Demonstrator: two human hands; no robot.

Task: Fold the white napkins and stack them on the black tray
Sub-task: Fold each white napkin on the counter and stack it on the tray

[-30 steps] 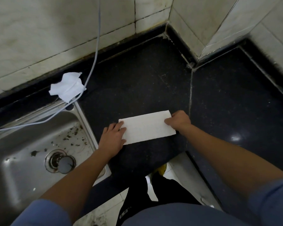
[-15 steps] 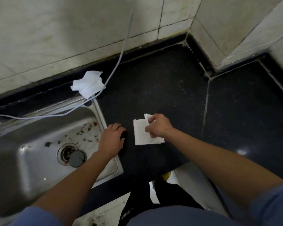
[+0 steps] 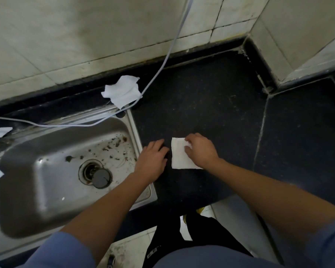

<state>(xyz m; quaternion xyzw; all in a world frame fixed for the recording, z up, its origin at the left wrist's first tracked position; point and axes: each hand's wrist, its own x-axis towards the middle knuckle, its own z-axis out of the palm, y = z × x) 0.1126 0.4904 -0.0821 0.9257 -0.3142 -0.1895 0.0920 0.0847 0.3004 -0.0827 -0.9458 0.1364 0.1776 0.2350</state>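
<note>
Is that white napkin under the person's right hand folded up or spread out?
Folded: the napkin lies as a small, neat rectangle flat on the black counter, with the right hand resting on it.

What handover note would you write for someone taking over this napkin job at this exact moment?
Left hand: open, resting on the counter beside the sink, off the napkin.
Right hand: on the folded napkin; grip unclear.
Done: one napkin folded small.
Left: a crumpled napkin lies by the wall; fold it, stack both. No tray in view.
</note>
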